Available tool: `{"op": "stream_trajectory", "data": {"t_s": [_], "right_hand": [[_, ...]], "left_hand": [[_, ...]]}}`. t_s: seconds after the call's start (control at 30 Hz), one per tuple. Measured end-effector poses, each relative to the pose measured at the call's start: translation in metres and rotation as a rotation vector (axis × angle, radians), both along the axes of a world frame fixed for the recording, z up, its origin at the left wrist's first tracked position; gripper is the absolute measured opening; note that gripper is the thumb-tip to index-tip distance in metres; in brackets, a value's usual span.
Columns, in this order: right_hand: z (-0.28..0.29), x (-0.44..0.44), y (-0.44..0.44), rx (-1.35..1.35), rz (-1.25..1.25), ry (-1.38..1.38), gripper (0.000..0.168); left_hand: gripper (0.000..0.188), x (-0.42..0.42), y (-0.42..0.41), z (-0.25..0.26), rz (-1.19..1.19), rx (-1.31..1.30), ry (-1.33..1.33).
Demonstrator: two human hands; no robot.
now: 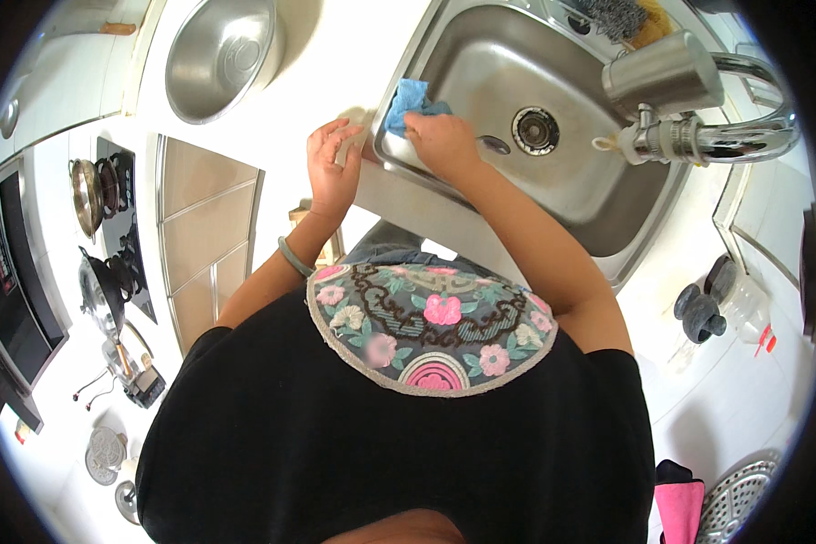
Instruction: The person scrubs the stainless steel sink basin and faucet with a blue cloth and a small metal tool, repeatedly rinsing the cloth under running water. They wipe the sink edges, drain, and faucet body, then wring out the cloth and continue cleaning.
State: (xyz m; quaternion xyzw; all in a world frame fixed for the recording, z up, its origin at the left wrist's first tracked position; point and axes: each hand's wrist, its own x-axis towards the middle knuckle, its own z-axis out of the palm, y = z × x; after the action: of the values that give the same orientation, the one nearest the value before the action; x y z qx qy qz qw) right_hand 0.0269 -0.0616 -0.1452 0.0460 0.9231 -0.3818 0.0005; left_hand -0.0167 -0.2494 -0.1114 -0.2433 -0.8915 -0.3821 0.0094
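My right hand (447, 143) grips a blue cloth (408, 102) at the near-left rim of a stainless steel sink (476, 61). Part of the cloth lies over the rim, and the fingers cover the rest. To the left, my left hand (333, 160) is held over the white counter's front edge, fingers apart and with nothing in it. A bangle circles that wrist. In the sink's floor sits a round drain strainer (536, 131), and a small dark oval (494, 144) shows beside it.
A stainless steel bowl (221, 61) stands on the counter at the upper left. The chrome faucet (741, 139) reaches over the sink from the right, beside a metal cup (663, 75). Steel wool (615, 17) lies behind the sink. A gas stove (126, 231) with pans is at far left.
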Motion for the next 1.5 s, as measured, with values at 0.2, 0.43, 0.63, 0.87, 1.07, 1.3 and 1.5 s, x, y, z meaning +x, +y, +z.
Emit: {"op": "stream_trajectory", "data": {"t_s": [0.2, 0.43, 0.63, 0.87, 1.07, 1.3, 1.5], "right_hand": [[-0.001, -0.019, 0.02, -0.059, -0.05, -0.071, 0.013], [-0.007, -0.03, 0.039, -0.021, -0.083, -0.068, 0.012], [-0.008, 0.002, 0.028, 0.049, 0.263, -0.071, 0.013], [-0.011, -0.013, 0.035, 0.068, 0.284, -0.118, 0.016], [-0.003, 0.014, 0.034, 0.045, 0.331, -0.066, 0.016], [0.001, 0.017, 0.031, 0.082, 0.402, -0.17, 0.015], [0.01, 0.002, 0.034, 0.187, 0.433, -0.167, 0.015]], "left_hand": [[0.026, 0.0, 0.018, 0.0, -0.007, 0.099, -0.051], [0.023, -0.007, 0.028, -0.007, 0.008, 0.112, 0.017], [0.028, -0.005, 0.003, -0.005, 0.079, 0.101, -0.041], [0.027, 0.0, -0.003, 0.0, 0.104, 0.085, -0.035], [0.028, 0.0, -0.003, 0.0, 0.12, 0.108, -0.034], [0.028, 0.003, 0.0, -0.005, 0.123, 0.124, -0.049], [0.027, 0.002, 0.002, -0.005, 0.118, 0.13, -0.065]]}}
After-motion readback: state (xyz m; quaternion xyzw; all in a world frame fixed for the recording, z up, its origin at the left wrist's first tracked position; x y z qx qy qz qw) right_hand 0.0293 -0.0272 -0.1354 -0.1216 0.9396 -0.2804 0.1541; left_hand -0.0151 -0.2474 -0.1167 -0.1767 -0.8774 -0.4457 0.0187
